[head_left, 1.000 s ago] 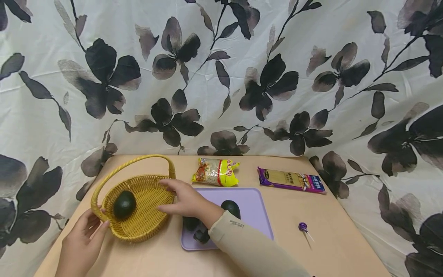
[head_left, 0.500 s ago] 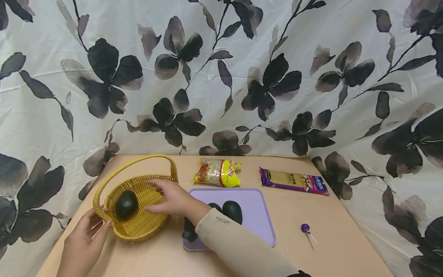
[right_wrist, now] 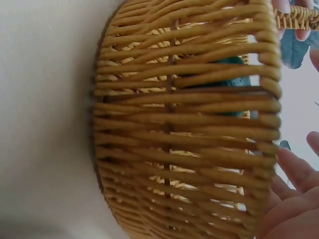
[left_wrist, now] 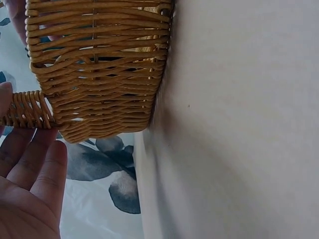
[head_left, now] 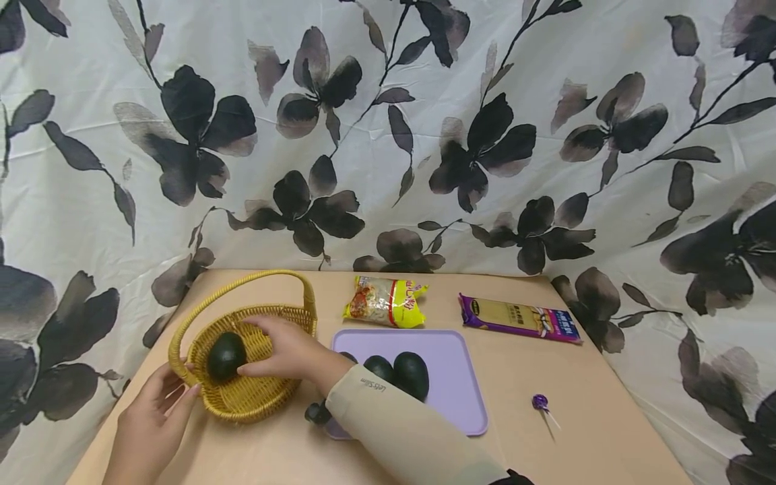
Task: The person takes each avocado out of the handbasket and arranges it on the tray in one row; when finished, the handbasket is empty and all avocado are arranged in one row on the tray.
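A yellow wicker basket (head_left: 254,404) with a tall arched handle stands on the left of the table. One dark green avocado (head_left: 226,357) lies inside it; the right wrist view shows it through the weave. My left hand (head_left: 151,417) holds the base of the handle between thumb and fingers, as the left wrist view (left_wrist: 30,174) also shows. Over the basket, my right hand (head_left: 291,353) reaches in from the right, fingers apart, its thumb tip close to the avocado. Whether that thumb touches it I cannot tell.
Several avocados (head_left: 412,376) lie on a lilac tray (head_left: 455,404), partly behind the right sleeve. Behind it is a yellow snack bag (head_left: 386,302). A purple packet (head_left: 520,319) and a purple lollipop (head_left: 540,402) lie to the right. Floral cloth hangs at the back.
My right hand has moved left, from the basket's right rim to beside the avocado. My left hand keeps its hold on the handle. The whole view has shifted slightly.
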Available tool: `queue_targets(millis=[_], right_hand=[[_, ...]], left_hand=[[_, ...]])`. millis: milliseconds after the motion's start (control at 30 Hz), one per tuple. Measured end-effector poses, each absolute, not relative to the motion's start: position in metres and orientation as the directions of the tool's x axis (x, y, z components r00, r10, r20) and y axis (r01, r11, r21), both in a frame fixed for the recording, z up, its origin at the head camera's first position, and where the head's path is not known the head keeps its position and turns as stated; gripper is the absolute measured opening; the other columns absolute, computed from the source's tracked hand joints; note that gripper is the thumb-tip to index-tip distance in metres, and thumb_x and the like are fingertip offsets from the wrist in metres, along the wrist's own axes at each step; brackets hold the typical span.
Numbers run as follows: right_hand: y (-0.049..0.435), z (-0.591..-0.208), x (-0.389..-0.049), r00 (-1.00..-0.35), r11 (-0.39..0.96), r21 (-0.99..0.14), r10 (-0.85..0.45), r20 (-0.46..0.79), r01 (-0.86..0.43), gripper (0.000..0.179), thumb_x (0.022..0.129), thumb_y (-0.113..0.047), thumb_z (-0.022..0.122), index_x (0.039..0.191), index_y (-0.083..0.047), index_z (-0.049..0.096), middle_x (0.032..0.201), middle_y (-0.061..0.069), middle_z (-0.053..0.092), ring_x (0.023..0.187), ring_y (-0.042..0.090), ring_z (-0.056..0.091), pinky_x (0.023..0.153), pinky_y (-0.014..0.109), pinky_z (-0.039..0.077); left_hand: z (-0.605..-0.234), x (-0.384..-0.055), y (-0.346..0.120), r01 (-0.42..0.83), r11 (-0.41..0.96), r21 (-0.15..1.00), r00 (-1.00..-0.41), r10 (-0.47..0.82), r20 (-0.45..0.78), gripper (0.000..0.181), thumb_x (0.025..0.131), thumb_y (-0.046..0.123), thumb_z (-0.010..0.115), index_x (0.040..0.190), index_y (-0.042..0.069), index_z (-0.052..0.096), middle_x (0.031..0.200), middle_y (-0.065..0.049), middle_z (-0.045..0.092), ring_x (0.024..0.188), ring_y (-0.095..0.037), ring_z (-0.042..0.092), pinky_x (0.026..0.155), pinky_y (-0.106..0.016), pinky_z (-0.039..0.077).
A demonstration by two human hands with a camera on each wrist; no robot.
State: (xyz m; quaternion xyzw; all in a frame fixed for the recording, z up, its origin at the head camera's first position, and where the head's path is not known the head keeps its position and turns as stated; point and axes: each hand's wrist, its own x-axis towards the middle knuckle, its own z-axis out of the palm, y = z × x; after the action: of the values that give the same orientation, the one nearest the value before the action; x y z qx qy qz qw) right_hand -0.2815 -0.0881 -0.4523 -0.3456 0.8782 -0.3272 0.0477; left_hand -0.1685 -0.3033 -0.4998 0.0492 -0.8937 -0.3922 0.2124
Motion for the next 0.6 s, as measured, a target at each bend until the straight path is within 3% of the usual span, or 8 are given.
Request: queue_targets(millis=[200,233,600], right_hand=[[-0.096,-0.455,-0.282,-0.773,0.583,-0.581,-0.622,0.130,-0.567,0.081,0.085,-0.048,0.081,0.154,-0.028,0.044,0.154,-0.012,0.049,0.141,0.006,0.046,0.116,0.020,0.043],[-0.098,-0.456,-0.282,-0.772,0.587,-0.578,-0.623,0.125,-0.567,0.082,0.085,-0.048,0.081,0.154,-0.027,0.044,0.154,-0.012,0.049,0.141,0.006,0.045,0.116,0.020,0.043],[-0.121,-0.461,-0.283,-0.783,0.634,-0.530,-0.613,0.099,-0.564,0.081,0.083,-0.049,0.083,0.152,-0.026,0.047,0.149,-0.012,0.053,0.138,0.002,0.047,0.113,0.014,0.041]], left_hand=[[-0.499,-0.170,-0.301,0.103,0.690,0.716,-0.905,-0.234,0.356,0.059,0.099,0.018,0.071,0.150,0.002,0.045,0.136,-0.027,0.062,0.124,-0.038,0.063,0.084,0.012,0.038],[-0.498,-0.170,-0.300,0.098,0.691,0.716,-0.905,-0.237,0.353,0.059,0.099,0.017,0.070,0.150,0.001,0.045,0.136,-0.027,0.061,0.120,-0.049,0.061,0.083,0.012,0.038],[-0.496,-0.170,-0.304,0.067,0.704,0.707,-0.909,-0.249,0.334,0.060,0.098,0.016,0.072,0.149,0.002,0.045,0.134,-0.029,0.062,0.118,-0.049,0.062,0.082,0.005,0.049]])
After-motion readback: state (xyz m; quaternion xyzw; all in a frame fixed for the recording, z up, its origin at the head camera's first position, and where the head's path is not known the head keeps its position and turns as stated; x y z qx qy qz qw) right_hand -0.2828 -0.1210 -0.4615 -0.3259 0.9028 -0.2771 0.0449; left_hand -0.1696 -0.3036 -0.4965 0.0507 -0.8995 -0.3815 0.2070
